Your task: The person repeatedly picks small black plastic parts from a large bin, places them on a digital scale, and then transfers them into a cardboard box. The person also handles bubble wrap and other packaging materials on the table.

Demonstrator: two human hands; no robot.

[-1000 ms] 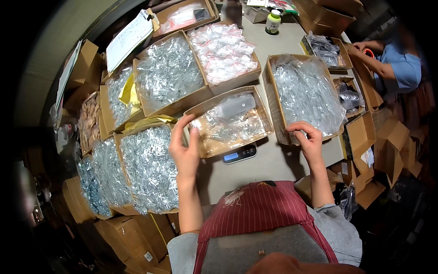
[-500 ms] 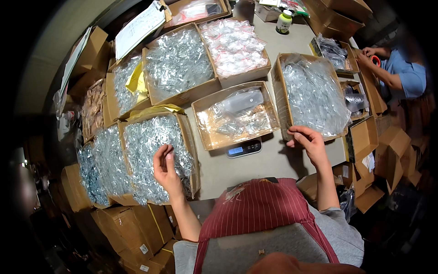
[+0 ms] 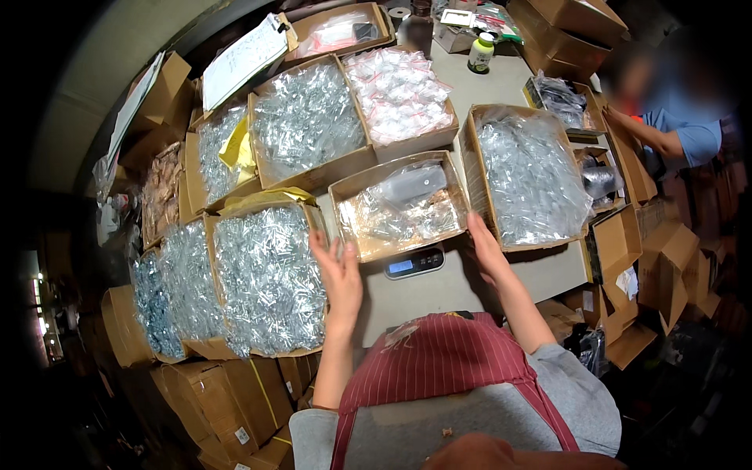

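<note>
In the head view, the box (image 3: 352,213) stands over the scale (image 3: 427,262) on the counter (image 3: 454,296). It already holds some clear bags (image 3: 392,222) (much less than the full carton (image 3: 475,164) at its right), so I judge the filling only partly done. The left hand (image 3: 341,280) has its fingers apart near one front corner; the right hand (image 3: 489,254), fingers extended, is at the other. Whether they touch, I cannot tell.

The surface (image 3: 407,298) is brightly lit, glare speckling the clear plastic bags (image 3: 533,176). Straight edges bow near the black rim. A co-worker's head (image 3: 695,74) is blurred.
</note>
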